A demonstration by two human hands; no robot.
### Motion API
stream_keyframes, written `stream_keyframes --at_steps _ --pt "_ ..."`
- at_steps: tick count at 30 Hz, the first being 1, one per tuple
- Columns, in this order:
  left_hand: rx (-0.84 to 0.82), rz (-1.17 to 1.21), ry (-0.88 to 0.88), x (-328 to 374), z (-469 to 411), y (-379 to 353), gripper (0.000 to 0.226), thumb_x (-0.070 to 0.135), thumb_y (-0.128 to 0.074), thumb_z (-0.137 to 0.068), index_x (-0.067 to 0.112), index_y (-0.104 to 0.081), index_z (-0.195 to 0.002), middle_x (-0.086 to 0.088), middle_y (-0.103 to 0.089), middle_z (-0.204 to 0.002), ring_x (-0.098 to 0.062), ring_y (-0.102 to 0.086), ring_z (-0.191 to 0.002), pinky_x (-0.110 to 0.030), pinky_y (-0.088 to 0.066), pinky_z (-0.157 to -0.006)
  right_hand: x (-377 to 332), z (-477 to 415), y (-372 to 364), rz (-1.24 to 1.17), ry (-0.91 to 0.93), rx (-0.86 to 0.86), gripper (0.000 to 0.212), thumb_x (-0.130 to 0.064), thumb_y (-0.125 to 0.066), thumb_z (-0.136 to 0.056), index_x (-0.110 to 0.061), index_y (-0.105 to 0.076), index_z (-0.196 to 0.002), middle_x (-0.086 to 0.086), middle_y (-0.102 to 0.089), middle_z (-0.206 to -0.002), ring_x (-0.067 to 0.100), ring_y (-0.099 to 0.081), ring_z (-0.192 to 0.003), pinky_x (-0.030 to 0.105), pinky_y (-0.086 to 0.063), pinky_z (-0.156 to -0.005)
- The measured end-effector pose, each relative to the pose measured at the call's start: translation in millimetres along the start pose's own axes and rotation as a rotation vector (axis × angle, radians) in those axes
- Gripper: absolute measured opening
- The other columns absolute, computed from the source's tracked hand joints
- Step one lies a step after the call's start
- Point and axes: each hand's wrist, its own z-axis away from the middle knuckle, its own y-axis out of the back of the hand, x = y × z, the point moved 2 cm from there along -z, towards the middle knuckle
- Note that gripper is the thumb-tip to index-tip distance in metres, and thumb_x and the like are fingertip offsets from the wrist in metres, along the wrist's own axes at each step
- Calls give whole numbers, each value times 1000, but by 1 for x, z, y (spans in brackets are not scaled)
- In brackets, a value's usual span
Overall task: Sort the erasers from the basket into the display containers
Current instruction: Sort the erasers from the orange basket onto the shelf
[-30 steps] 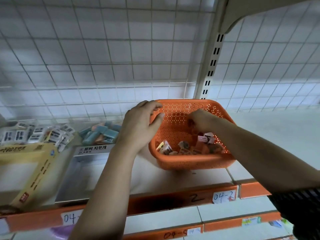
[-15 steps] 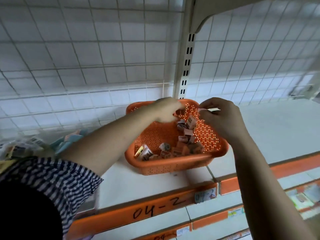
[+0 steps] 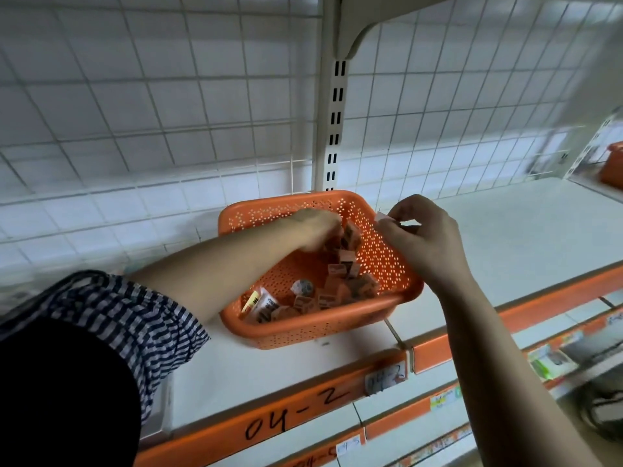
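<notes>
Landmark: orange basket [image 3: 303,335], standing on the white shelf [image 3: 505,237], in front of the slotted post [image 3: 333,129].

Erasers [image 3: 340,291]: all in the basket, heaped toward its near right corner, and a few stacked up its right wall. Mostly orange-sleeved blocks; one round item and two pale packets lie at the near left of the heap.

Left hand [image 3: 317,227]: inside the basket at the far side, fingers curled down at the top of the stack. Cannot tell whether they have closed on an eraser. A striped sleeve [image 3: 111,318] shows to the left of the basket.

Right hand [image 3: 424,237]: at the basket's right rim, thumb and fingertips pinching a small pale item [image 3: 382,217]. Too small to say whether it is an eraser.

Step, as judged: picking stage. Both hands are selecting from the basket, and most of the stock is still unsorted.

Display containers: none visible. The area left of the basket is blurred and blocked by the arm.

Next move calls for a firm hold on one kind of eraser, lifted clear of the rim without spilling the stack, then carried to the matching container. The loose pile could slide.
</notes>
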Motion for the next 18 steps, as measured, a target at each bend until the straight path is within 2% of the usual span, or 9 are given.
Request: stream_keyframes --at_steps 3,5,7,9,11,13,16,18 --pt "-21 26 20 -1 6 1 15 16 -57 -94 19 -62 -107 -5 -63 -99 -23 -62 -86 -35 -52 -75 -3 0 0 14 -2 -23 12 -29 -72 -84 -19 -65 -84 -6 -68 -87 7 -67 -77 25 -53 -64" --pt "-25 48 31 -6 15 10 10 15 -65 -88 19 -65 -98 -3 -64 -95 -22 -62 -85 -34 -52 -74 -9 1 -2 8 20 -58 12 -25 -73 -84 -16 -66 -85 -7 -68 -85 0 -66 -72 13 -49 -57" --pt "56 40 -36 -14 28 27 10 20 -71 -83 20 -62 -87 0 -62 -89 -20 -59 -84 -33 -50 -71 -17 0 -5 26 51 -87 11 -23 -74 -83 -16 -66 -84 -7 -68 -81 -4 -65 -73 7 -45 -54" --pt "184 88 -51 -28 49 44 18 20 -72 -79 22 -58 -90 1 -60 -89 -20 -58 -86 -34 -48 -71 -28 -2 -11 33 73 -104 11 -22 -75 -83 -16 -66 -81 -4 -69 -79 -1 -65 -74 8 -46 -55" --pt "307 171 -27 -45 76 59 27 20 -72 -78 23 -60 -103 1 -62 -94 -18 -58 -87 -33 -47 -73 -43 -4 -22 1 94 -125 12 -21 -75 -82 -15 -65 -81 -3 -68 -79 3 -66 -74 12 -49 -58" --pt "395 227 -17 -63 110 72 31 20 -70 -81 24 -65 -111 4 -62 -96 -15 -57 -86 -29 -45 -75 -60 -2 -38 -77 114 -191 11 -16 -74 -82 -17 -64 -86 -2 -68 -82 7 -68 -72 24 -55 -66" --pt "506 256 21 -88 172 81 21 16 -69 -83 18 -73 -104 4 -63 -89 -12 -57 -81 -24 -42 -74 -91 6 -71 -114 194 -375 20 -10 -69 -86 -23 -68 -101 0 -66 -86 18 -72 -73 44 -58 -72" --pt "556 274 96 -105 220 81 17 17 -72 -82 17 -73 -99 3 -64 -87 -12 -60 -77 -26 -46 -74 -112 13 -97 -119 258 -464 24 -8 -65 -88 -25 -70 -104 -3 -64 -86 23 -73 -74 50 -57 -74"
